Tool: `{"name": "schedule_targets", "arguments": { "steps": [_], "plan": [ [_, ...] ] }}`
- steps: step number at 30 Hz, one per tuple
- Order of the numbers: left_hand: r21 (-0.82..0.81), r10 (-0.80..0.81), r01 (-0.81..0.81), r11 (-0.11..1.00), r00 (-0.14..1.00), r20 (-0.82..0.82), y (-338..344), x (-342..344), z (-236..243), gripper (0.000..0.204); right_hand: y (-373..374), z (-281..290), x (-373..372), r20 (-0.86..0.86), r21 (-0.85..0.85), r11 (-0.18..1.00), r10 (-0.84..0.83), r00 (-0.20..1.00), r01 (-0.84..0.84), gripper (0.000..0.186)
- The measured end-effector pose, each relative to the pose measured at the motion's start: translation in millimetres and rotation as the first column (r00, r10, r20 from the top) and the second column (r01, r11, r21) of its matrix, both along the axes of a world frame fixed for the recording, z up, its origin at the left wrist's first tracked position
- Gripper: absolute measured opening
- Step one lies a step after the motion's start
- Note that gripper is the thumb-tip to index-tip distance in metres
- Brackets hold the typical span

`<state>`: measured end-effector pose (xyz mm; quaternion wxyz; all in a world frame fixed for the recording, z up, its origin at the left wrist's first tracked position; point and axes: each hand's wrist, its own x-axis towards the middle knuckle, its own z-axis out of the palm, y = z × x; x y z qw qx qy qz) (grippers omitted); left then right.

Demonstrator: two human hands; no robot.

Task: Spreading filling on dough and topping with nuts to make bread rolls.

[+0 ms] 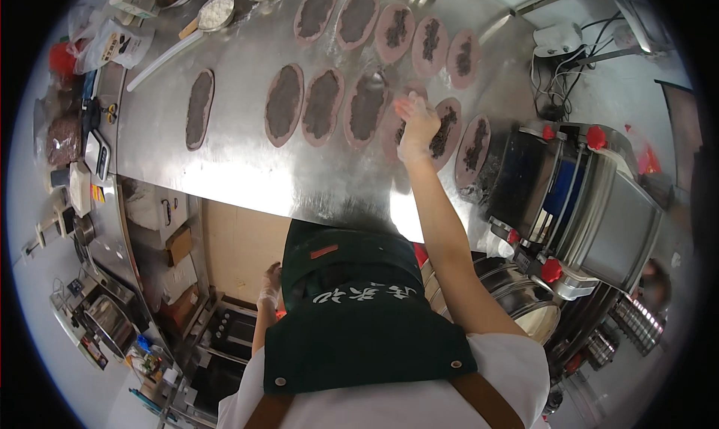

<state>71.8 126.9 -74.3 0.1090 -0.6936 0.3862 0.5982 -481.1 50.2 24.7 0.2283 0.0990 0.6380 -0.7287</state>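
Note:
My right hand (419, 128), in a thin clear glove, reaches over the steel table above a pinkish oval dough piece (391, 138). Its fingers are bent together, and a blurred shiny shape in front of them may be a tool I cannot make out. Just left lies a dough oval (367, 111) with dark paste spread nearly to its edge. To the right, two ovals (447, 133) (473, 152) carry rougher, clumpy dark filling. My left hand (269, 285), also gloved, hangs low beside my green apron (352, 309), away from the table; its fingers are too small to read.
More filled dough ovals (314, 13) form a far row on the steel table (232, 159). A sieve of white flour (216, 13) and a white stick (165, 61) lie far left. A dough-rolling machine (592, 212) with red knobs stands right. A scale (97, 153) sits left.

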Motion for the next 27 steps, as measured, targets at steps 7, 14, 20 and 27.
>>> {"name": "schedule_targets", "arguments": {
  "steps": [7, 14, 20, 27],
  "plan": [
    [-0.004, -0.078, 0.078, 0.997, 0.997, -0.028, -50.5, 12.2, -28.7, 0.042, 7.0, 4.6, 26.4, -0.06, 0.0, 0.999, 0.034, 0.998, -0.034, 0.025],
    [-0.215, -0.351, 0.34, 0.915, 0.936, -0.014, -109.2, 0.6, -19.2, 0.042, 33.7, 13.2, 73.2, -0.095, 0.087, 0.995, 0.06, 0.994, -0.052, 0.024],
    [-0.169, -0.436, 0.439, 0.882, 0.898, 0.06, -137.8, -15.1, -10.0, 0.044, 71.1, 9.1, 84.7, -0.15, 0.136, 0.99, 0.049, 0.988, -0.028, 0.025],
    [-0.093, -0.29, 0.289, 0.953, 0.957, -0.002, -123.7, 9.3, -52.6, 0.044, 119.9, 2.4, 29.8, -0.15, 0.044, 0.985, -0.157, 0.976, 0.165, 0.028]
  ]
}}
